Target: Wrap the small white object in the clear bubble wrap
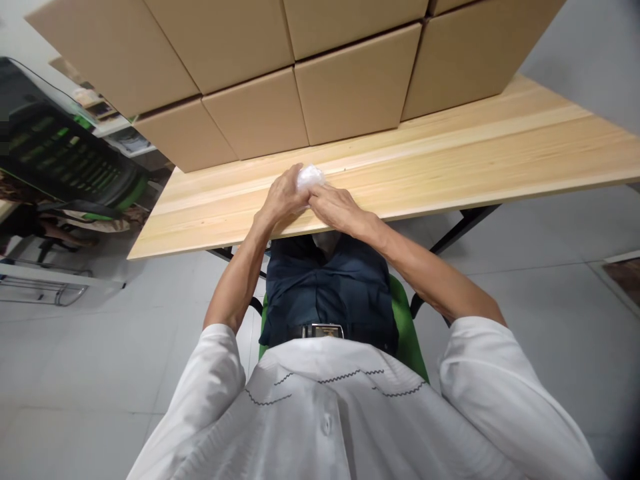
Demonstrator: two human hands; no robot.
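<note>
Between my two hands is a small white, slightly shiny bundle (311, 176); it looks like crumpled thin plastic or film, and I cannot tell what is inside it. My left hand (286, 195) is closed around its left side. From the right, my right hand (334, 203) grips its lower edge with bent fingers. Both hands are close together, low over the front part of the wooden table (450, 160), and some fingertips are hidden behind the bundle and the hands themselves.
Stacked cardboard boxes (255, 117) line the table's far side. A green and black office chair (65, 147) stands at the left, where part of another person (55, 230) shows. Below me is a green chair (407, 327). A dark table leg (465, 227) is at the right.
</note>
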